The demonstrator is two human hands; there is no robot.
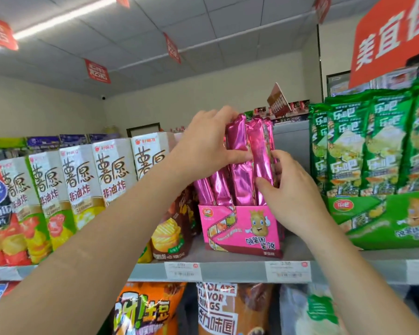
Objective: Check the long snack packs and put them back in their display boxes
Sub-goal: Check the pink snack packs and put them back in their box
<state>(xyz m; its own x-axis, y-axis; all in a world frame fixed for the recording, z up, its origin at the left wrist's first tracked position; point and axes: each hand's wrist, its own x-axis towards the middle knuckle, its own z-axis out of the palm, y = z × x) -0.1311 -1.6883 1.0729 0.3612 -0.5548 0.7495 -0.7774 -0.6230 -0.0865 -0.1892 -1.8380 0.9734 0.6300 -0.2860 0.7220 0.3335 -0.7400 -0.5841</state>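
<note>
A grey shop shelf (228, 272) runs under a tiled ceiling hung with red signs (97, 71), their print too blurred to read. On it stands a pink box (242, 228) with long pink packs (240, 165) upright inside, their lower ends hidden by its front wall. The left hand (203, 146) grips the taller packs near their tops, fingers curled over the back and thumb pressed across the front. The right hand (293, 197) pinches the rightmost pack lower down, thumb in front, fingertips mostly hidden behind foil. White cartons (78, 180) stand left. Green packs (373, 141) in a green box (397, 221) stand right, cut off by the edge. Price tags (287, 272) are unreadable.
</note>
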